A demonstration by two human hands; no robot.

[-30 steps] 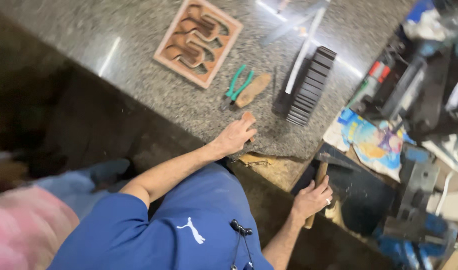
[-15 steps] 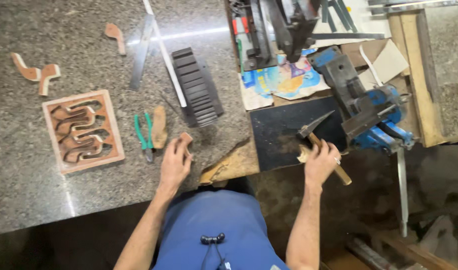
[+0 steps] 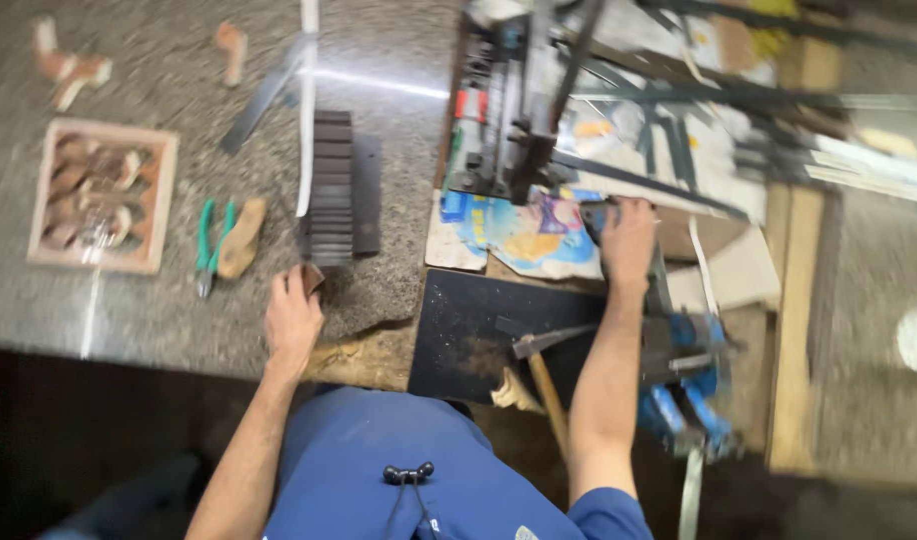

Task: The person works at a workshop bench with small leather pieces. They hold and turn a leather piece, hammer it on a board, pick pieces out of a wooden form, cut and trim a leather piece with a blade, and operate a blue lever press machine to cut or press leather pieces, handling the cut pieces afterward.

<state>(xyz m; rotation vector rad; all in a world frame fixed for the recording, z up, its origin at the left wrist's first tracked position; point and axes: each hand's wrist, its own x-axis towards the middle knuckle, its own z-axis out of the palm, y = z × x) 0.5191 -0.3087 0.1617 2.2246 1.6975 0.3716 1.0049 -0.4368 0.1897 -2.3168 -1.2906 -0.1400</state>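
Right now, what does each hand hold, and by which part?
Left hand grips a small brown piece by its lower end. Right hand reaches near the blue vise; any hold is unclear.

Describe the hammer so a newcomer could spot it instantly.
Find the black mat at the near edge of the bench, just right of the granite slab. The hammer lies on the mat's right part, beside the person's right forearm, wooden handle pointing toward the person. It is the only wooden-handled, metal-headed tool there.
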